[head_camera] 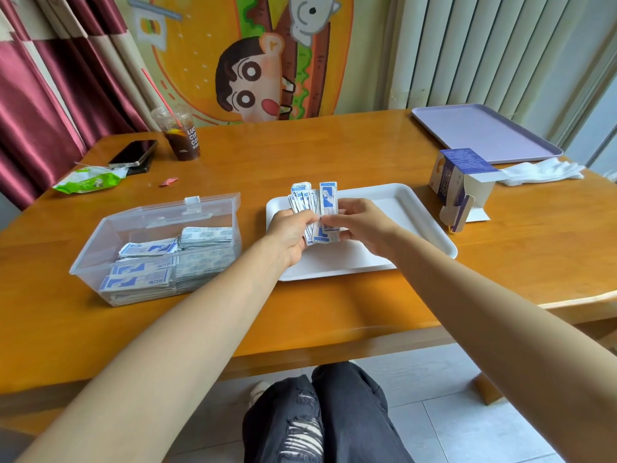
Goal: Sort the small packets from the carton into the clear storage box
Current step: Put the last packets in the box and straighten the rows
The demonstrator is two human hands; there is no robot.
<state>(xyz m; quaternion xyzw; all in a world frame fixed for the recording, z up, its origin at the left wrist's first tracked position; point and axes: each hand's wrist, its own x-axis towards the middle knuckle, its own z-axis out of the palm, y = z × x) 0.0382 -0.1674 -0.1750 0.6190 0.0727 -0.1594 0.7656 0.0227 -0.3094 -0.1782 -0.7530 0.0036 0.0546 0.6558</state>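
The left hand [293,230] grips a bunch of packets [302,198], its fingers curled round their lower ends so that the white-and-blue strips fan upward. The right hand [362,225] pinches a single packet [329,199] between thumb and fingers. This packet stands upright and touches the right edge of the fan. Both hands hover over the white tray [419,212], above its left half.

Left of the white tray, just beside it, sits the clear storage box [100,262]. Its lid [200,208] is hinged open at the side far from the person. Inside lie stacked packets [143,274] in several flat piles, which cover most of the floor of the box. Right of the white tray, near its far right corner, stands the carton [459,182], blue and white, with an end flap hanging open toward the tray.

Beyond the carton, farther right of the white tray, lies a pair of white gloves [542,172]. Behind them a lilac tray [484,133] rests at the far right corner of the table [334,152]. Far left of the white tray, past the box, are a green wrapper [88,180], a small red scrap [168,182] and a dark phone [133,152]. Near the phone stands a plastic cup [182,138] of dark drink with a straw.
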